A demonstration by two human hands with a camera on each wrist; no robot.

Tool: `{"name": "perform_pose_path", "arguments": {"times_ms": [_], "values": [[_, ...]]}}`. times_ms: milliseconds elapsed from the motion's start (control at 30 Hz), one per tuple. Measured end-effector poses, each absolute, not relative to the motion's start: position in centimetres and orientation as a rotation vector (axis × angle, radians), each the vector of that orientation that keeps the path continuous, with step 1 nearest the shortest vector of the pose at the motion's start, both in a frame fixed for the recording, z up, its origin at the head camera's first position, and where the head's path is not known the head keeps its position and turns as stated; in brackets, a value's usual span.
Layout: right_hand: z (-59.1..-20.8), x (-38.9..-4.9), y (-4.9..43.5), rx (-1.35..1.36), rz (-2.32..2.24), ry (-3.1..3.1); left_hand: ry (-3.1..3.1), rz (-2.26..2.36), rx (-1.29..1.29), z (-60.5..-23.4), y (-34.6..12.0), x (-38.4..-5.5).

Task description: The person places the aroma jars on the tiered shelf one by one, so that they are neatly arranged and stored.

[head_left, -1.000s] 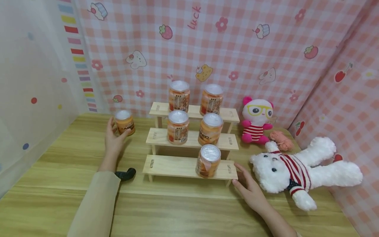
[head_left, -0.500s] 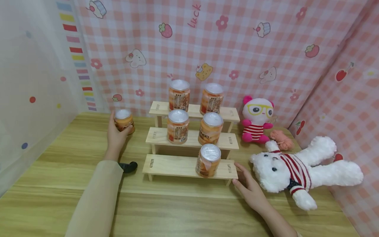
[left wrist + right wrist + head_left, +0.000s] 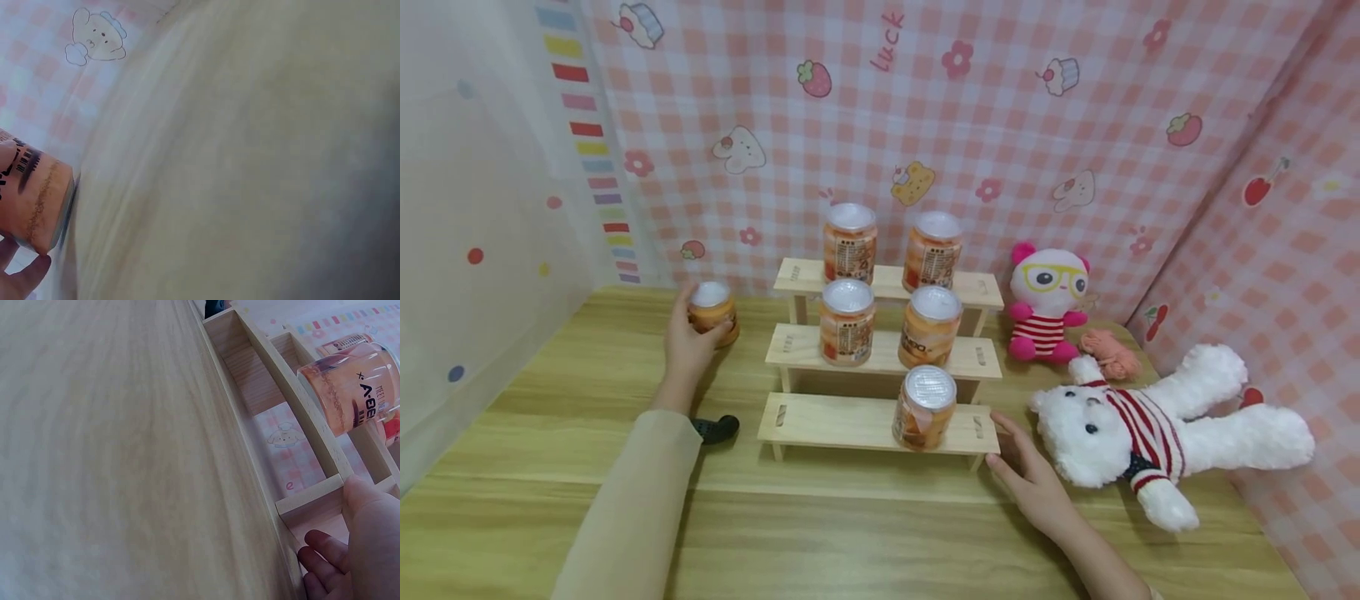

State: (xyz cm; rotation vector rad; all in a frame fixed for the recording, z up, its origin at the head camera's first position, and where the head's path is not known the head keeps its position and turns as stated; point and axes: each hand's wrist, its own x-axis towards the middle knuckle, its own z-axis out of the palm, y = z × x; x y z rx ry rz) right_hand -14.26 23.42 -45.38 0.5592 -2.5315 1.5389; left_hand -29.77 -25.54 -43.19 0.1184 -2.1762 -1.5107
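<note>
At the left rear of the table, my left hand [image 3: 691, 346] grips an orange-labelled clear can [image 3: 718, 318] with a silvery lid. In the left wrist view, fingertips [image 3: 31, 275] lie by the base of that can [image 3: 34, 194]; whether it touches the table cannot be told. My right hand [image 3: 1033, 483] rests at the right end of a three-tier wooden display stand [image 3: 827, 421], thumb at the lowest board's front corner. The right wrist view has the thumb [image 3: 362, 494] touching the board where a leg joins it. On that lowest tier, toward the right, stands a matching can [image 3: 923, 417].
Two matching cans stand on the middle tier [image 3: 790, 346] and two on the top tier [image 3: 887, 275]. A pink panda toy [image 3: 1048, 304], coral yarn [image 3: 1108, 354] and a white plush bear [image 3: 1150, 433] lie right. A black curved object [image 3: 718, 429] is beside the left sleeve.
My left hand has closed further around the can, its thumb moving across the front. My right hand has stayed at the stand. The head view has shifted slightly.
</note>
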Motion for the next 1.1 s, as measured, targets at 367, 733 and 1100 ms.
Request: {"name": "perform_pose_path", "arguments": {"times_ms": [367, 733, 1100], "values": [[-45.5, -14.1, 23.4, 0.561, 1.551, -2.53, -2.091, -1.542, 0.129, -40.8, -24.3, -27.6], [-45.3, -14.1, 23.2, 0.538, 1.565, -2.549, -2.08, -1.495, 0.024, -37.3, -23.2, -23.9], [-45.2, -14.2, 23.4, 0.546, 1.567, -2.541, -2.124, -1.451, -0.101, -34.7, -21.7, -20.5]]}}
